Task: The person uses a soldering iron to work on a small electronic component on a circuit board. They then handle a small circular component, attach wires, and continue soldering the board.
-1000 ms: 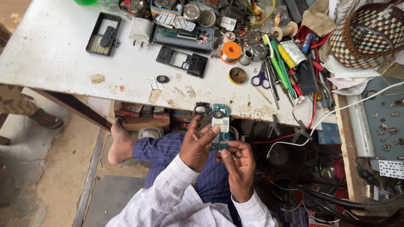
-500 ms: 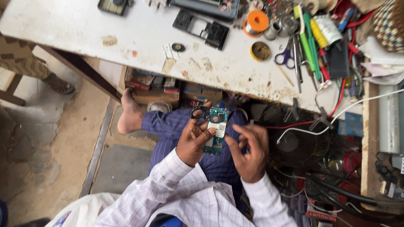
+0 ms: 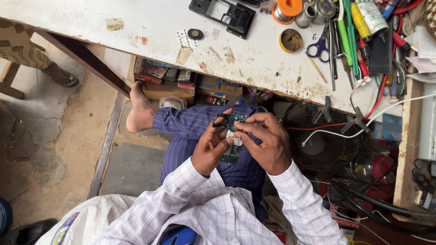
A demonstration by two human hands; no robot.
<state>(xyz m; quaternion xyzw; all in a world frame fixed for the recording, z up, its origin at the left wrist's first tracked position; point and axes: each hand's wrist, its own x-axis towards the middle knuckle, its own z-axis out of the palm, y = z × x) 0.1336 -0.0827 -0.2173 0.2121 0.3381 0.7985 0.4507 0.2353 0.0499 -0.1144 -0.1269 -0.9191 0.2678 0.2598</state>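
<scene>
I hold a small green phone circuit board (image 3: 232, 146) over my lap, below the edge of the white worktable (image 3: 136, 25). My left hand (image 3: 211, 146) grips the board's left side, its thumb and fingers by a small black ring-shaped part (image 3: 220, 120) at the top corner. My right hand (image 3: 269, 141) pinches the board's upper right edge with fingertips curled over it. Both wrists are in checked white sleeves. My blue striped trouser leg lies under the board.
On the table lie a black phone frame (image 3: 223, 14), an orange solder spool (image 3: 285, 9), a yellow tin (image 3: 290, 40), purple scissors (image 3: 319, 45), screwdrivers and pens (image 3: 349, 31). A fan (image 3: 318, 140), cables and boxes crowd under the table. Another person's sandalled foot (image 3: 61, 75) stands left.
The view has dropped lower and nearer, so less of the table shows. My right hand has moved up from the board's lower edge onto its upper right corner; my left hand keeps its grip.
</scene>
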